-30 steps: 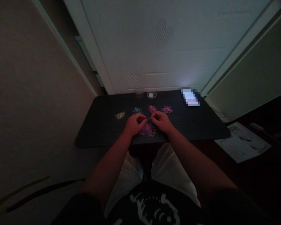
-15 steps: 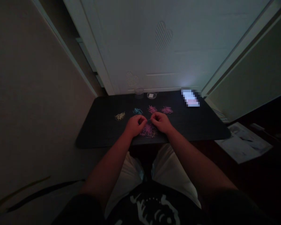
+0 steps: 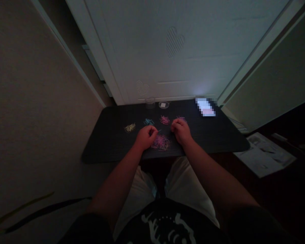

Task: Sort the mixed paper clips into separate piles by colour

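My left hand (image 3: 145, 138) is closed in a pinch, and the tip of a thin bluish stick (image 3: 159, 130) pokes out from its fingertips. Just below those fingers lies a mixed, mostly pink and purple heap of thin sticks (image 3: 161, 142). My right hand (image 3: 181, 131) has its fingers pressed together, partly covering a pink-purple pile (image 3: 181, 119); whatever it may hold is too small to see. Behind the hands are a blue pile (image 3: 148, 122) and a pink pile (image 3: 164, 120). A pale yellow pile (image 3: 130, 127) lies farther left.
At the back of the dark table (image 3: 109, 142) stand a clear round container (image 3: 150, 102) and a clear lid (image 3: 164, 105) with a white label. A lit phone (image 3: 205, 106), blurred out, lies at the back right. Behind rises a white door panel (image 3: 142, 51). Papers (image 3: 264, 154) lie lower right.
My right hand has moved away from my left, right and over the pink-purple pile. The left hand stays above the mixed heap, with the thin stick in its fingertips.
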Demonstrator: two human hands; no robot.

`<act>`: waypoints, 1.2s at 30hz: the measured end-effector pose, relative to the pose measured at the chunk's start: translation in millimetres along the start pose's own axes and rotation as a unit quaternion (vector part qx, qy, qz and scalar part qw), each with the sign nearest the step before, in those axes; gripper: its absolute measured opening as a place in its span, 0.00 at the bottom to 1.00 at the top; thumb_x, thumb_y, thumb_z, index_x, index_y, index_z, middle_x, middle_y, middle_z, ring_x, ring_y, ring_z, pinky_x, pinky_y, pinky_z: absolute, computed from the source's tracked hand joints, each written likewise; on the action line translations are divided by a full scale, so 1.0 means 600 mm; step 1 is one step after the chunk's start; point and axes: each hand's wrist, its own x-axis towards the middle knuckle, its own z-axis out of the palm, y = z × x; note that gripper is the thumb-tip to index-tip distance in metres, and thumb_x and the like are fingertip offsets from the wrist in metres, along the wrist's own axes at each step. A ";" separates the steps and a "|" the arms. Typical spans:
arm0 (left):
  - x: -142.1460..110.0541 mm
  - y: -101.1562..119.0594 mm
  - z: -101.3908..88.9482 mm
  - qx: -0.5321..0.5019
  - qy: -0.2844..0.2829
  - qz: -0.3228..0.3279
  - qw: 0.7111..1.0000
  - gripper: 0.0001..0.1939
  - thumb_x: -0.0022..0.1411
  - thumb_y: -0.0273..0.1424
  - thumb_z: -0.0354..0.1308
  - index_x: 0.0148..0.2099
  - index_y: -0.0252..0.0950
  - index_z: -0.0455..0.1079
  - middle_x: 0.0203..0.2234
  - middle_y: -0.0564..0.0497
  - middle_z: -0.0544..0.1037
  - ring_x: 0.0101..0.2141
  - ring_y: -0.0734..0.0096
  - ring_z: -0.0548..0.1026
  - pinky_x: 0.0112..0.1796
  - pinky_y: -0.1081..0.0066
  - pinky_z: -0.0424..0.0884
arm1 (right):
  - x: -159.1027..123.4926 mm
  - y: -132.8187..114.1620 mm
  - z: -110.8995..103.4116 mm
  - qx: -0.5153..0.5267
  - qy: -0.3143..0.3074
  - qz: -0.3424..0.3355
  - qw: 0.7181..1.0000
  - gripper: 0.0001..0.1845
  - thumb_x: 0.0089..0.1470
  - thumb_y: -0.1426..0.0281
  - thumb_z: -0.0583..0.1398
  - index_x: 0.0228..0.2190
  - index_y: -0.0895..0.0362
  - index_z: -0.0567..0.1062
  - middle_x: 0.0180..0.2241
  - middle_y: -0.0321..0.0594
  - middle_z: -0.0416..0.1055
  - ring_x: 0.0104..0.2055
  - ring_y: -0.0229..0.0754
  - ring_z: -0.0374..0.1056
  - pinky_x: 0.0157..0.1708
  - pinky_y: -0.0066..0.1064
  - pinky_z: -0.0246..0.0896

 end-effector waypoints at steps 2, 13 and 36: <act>0.000 -0.001 0.000 -0.005 0.006 -0.005 1.000 0.08 0.59 0.32 0.53 0.31 0.34 0.68 0.25 0.52 0.73 0.27 0.74 0.69 0.29 0.73 0.64 | -0.002 -0.001 0.001 -0.005 -0.003 -0.009 1.000 0.09 0.42 0.65 0.57 0.20 0.55 0.62 0.16 0.31 0.58 0.19 0.33 0.53 0.20 0.26 0.49; 0.000 -0.006 0.002 0.000 -0.008 -0.008 1.000 0.08 0.58 0.34 0.54 0.31 0.34 0.69 0.24 0.52 0.73 0.27 0.73 0.69 0.29 0.73 0.64 | -0.013 -0.007 0.014 -0.131 -0.120 -0.029 0.984 0.10 0.44 0.64 0.61 0.22 0.57 0.69 0.19 0.32 0.63 0.22 0.32 0.57 0.23 0.26 0.52; 0.001 -0.005 0.003 -0.019 -0.028 -0.011 0.999 0.08 0.58 0.32 0.53 0.30 0.34 0.68 0.24 0.53 0.72 0.25 0.75 0.68 0.27 0.74 0.63 | -0.003 0.003 0.004 -0.003 -0.024 -0.014 1.000 0.12 0.48 0.60 0.59 0.25 0.55 0.65 0.20 0.31 0.63 0.20 0.32 0.56 0.21 0.26 0.51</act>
